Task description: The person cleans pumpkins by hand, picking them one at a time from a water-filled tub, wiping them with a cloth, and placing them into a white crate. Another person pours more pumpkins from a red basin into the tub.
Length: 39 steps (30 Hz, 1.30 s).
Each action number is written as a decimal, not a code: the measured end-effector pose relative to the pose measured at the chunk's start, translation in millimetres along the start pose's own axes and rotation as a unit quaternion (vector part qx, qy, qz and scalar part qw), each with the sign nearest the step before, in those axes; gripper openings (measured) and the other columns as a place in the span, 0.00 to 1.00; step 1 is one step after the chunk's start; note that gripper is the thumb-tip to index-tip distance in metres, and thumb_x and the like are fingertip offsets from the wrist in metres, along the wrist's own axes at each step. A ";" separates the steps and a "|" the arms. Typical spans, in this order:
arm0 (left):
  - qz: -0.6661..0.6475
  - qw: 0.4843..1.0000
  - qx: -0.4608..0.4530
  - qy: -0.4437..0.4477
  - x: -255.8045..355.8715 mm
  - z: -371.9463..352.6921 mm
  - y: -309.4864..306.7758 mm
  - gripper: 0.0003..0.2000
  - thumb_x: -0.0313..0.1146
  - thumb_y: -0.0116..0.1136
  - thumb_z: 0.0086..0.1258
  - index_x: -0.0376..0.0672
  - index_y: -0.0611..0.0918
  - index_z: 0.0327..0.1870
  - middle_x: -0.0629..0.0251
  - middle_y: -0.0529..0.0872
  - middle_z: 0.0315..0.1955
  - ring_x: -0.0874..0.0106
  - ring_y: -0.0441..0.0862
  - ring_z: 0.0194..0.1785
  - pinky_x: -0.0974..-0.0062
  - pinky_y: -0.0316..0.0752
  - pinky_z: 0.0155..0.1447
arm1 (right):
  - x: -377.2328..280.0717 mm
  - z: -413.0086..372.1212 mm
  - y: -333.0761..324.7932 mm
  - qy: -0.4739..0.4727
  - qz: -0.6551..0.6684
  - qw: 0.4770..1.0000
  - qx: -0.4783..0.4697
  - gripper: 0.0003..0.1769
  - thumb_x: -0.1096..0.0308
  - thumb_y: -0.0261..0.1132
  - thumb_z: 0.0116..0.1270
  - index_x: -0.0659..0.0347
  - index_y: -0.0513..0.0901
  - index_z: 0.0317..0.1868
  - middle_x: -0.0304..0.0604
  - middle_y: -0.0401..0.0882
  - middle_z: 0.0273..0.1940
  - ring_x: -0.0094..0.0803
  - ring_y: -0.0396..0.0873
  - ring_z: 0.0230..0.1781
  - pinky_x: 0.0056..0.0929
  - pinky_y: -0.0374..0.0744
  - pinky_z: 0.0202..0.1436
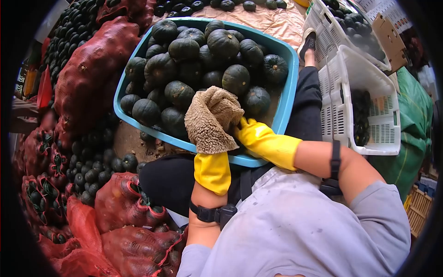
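Observation:
A blue plastic tub (291, 87) between my legs holds many dark green kabuki-type round squashes (183, 48). My left hand (212, 173), in a yellow rubber glove, is tucked under a brown fleecy cloth (210, 120) above the tub's near edge. The cloth is bunched around that hand, and its fingers are hidden. My right hand (256, 136), also gloved in yellow, is against the cloth's right side with fingers bent. Whatever lies between the two hands is covered by the cloth.
White plastic crates (339, 99) stand on the right, one with dark produce inside. Red mesh sacks (92, 69) and loose squashes (94, 173) crowd the left floor. A green sack (408, 124) is at far right. Brown paper (270, 25) covers floor beyond the tub.

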<state>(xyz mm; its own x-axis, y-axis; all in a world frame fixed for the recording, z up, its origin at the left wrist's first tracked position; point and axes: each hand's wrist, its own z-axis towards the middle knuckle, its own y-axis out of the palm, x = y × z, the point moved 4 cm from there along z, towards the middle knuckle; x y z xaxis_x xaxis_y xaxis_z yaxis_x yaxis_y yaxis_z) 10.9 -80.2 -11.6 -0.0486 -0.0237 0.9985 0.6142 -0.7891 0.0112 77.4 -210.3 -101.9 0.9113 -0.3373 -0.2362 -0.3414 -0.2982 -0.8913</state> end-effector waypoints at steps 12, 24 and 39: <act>-0.140 0.990 0.012 -0.008 -4.6 -7.9 5.2 0.13 0.21 0.62 0.69 0.36 0.80 0.54 0.59 0.91 0.51 0.67 0.90 0.55 0.74 0.84 0.63 | 45.6 -36.9 -59.2 -0.020 0.914 0.378 -0.148 0.35 0.40 0.64 0.81 0.60 0.79 0.73 0.54 0.85 0.67 0.48 0.85 0.68 0.50 0.87 0.66; 0.395 0.917 0.020 0.053 40.9 -4.8 43.6 0.38 0.46 0.75 0.67 0.39 0.74 0.76 0.49 0.83 0.68 0.52 0.82 0.71 0.62 0.77 0.73 | 16.1 35.7 -123.7 -0.030 0.302 0.789 0.534 0.29 0.67 0.78 0.68 0.57 0.82 0.68 0.56 0.81 0.66 0.56 0.79 0.69 0.47 0.75 0.75; -0.081 0.989 0.122 0.021 6.8 -8.2 18.1 0.27 0.42 0.70 0.74 0.39 0.80 0.70 0.46 0.90 0.57 0.51 0.88 0.62 0.58 0.81 0.69 | 11.9 4.1 -117.4 -0.172 0.446 0.841 0.252 0.26 0.63 0.71 0.77 0.60 0.82 0.71 0.58 0.82 0.67 0.56 0.78 0.70 0.47 0.72 0.79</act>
<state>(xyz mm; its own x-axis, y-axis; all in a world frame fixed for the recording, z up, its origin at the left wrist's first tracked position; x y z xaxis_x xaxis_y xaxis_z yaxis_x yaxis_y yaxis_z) 15.2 -99.7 -5.0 -0.1914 0.0622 0.9795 0.7678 -0.6122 0.1889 129.3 -175.7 -1.6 0.3867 0.0784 -0.9189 -0.8630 0.3821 -0.3306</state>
